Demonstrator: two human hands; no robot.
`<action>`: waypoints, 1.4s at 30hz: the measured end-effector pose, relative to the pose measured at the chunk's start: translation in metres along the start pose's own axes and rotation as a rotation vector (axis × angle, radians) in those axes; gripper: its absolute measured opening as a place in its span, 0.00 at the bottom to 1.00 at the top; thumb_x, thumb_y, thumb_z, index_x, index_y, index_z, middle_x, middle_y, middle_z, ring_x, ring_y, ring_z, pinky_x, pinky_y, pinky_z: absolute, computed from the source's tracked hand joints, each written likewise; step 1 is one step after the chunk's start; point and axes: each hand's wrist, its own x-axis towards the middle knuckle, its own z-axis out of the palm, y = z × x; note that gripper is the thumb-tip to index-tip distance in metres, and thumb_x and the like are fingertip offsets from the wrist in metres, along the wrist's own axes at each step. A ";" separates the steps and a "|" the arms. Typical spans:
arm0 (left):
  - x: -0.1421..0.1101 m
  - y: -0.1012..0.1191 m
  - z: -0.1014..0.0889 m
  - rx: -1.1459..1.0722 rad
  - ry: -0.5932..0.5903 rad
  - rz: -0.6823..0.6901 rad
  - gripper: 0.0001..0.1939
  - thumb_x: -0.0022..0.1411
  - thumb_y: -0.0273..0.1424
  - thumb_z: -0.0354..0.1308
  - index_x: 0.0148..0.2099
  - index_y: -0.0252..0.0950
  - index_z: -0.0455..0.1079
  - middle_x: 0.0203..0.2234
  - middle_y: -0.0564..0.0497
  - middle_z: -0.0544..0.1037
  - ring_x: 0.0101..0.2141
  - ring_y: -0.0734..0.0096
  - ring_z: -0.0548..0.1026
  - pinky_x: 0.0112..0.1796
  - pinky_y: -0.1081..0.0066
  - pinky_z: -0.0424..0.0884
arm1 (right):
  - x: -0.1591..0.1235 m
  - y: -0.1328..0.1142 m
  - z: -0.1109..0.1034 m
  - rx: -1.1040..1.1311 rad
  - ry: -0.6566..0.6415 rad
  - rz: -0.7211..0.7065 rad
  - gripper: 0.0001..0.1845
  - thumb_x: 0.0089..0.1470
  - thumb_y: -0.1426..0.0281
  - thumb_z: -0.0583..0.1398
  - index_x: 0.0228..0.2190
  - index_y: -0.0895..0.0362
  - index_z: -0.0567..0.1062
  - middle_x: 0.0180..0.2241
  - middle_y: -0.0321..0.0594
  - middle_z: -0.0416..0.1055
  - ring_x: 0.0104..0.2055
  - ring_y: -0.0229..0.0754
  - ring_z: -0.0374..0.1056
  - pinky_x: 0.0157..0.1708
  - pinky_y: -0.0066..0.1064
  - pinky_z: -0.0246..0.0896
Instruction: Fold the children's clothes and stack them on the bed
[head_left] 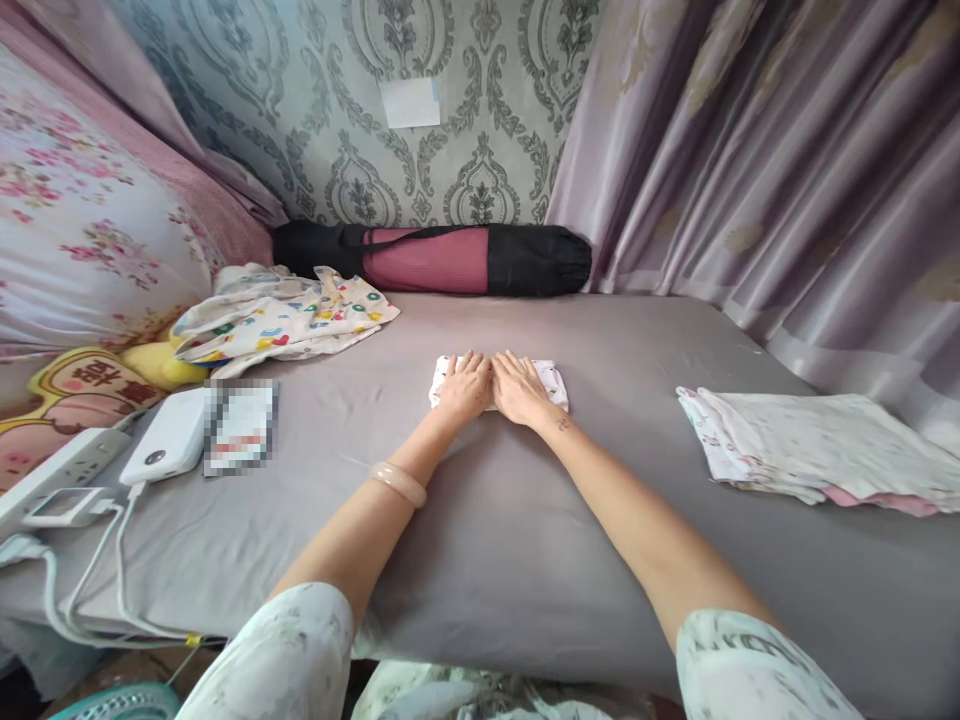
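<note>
The fingers of my left hand point(466, 385) and my right hand point(517, 388), two hands side by side mid-frame, are stretched flat, palms down on one small folded white cloth point(556, 382). It lies on the grey sheet point(600, 340). One bracelet point(399, 485) circles my left forearm. At the right edge sits one stack of cloths point(832, 440), its layers too tight to count; at upper left, one crumpled patterned cloth point(289, 315); at upper centre, one long bag point(427, 260); at lower left, one power strip point(75, 460).
</note>
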 end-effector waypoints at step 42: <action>-0.009 -0.035 0.001 0.037 -0.033 -0.200 0.31 0.71 0.42 0.32 0.68 0.34 0.55 0.67 0.44 0.54 0.67 0.55 0.47 0.63 0.46 0.44 | -0.011 0.028 -0.001 -0.045 -0.057 0.378 0.33 0.66 0.64 0.38 0.65 0.67 0.54 0.68 0.50 0.45 0.70 0.49 0.37 0.67 0.48 0.30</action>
